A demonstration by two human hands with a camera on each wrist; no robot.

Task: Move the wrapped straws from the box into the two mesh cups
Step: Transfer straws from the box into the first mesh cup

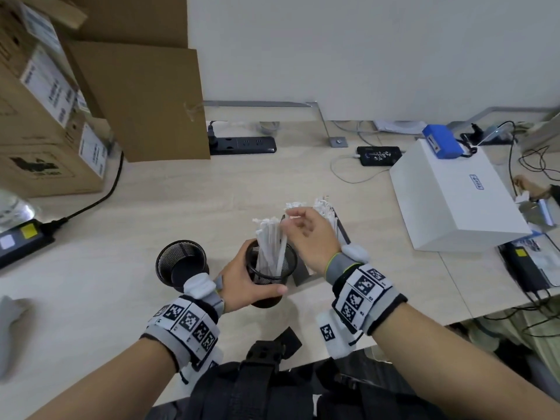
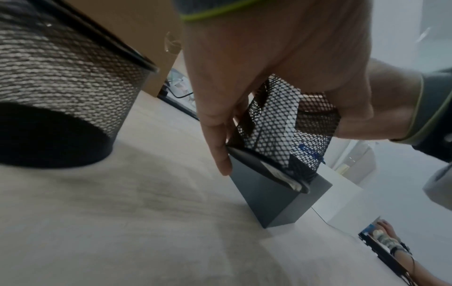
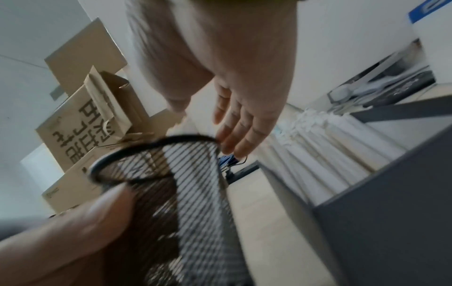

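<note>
straws: wrapped straws (image 1: 268,241) are thin, white, paper-sleeved; probably very light, a bit bendy, wrappers slick and easy to crumple. 1 bundle stands in the held cup, the rest stand in the box (image 1: 341,234) just behind it.
grip point: best taken mid-shaft as a small bunch; the crimped wrapper tops look likely to tear or slip.
left hand: left hand (image 1: 245,281) wrapped around the held mesh cup (image 1: 269,272), thumb across its near side; cup looks tilted, base seemingly off the bench.
right hand: right hand (image 1: 306,234) above the cup, fingers loosely spread at the straw tops; cannot tell if it pinches any.
2nd cup: empty mesh cup (image 1: 181,263) to the left, just beside the left wrist, upright on the bench (image 1: 188,201).
nearby: white case (image 1: 454,192) right, cardboard boxes (image 1: 48,116) left, power strip (image 1: 242,145) at back.
obstruction: box touches or nearly touches the held cup; tall straws could snag the hand when reaching.
</note>
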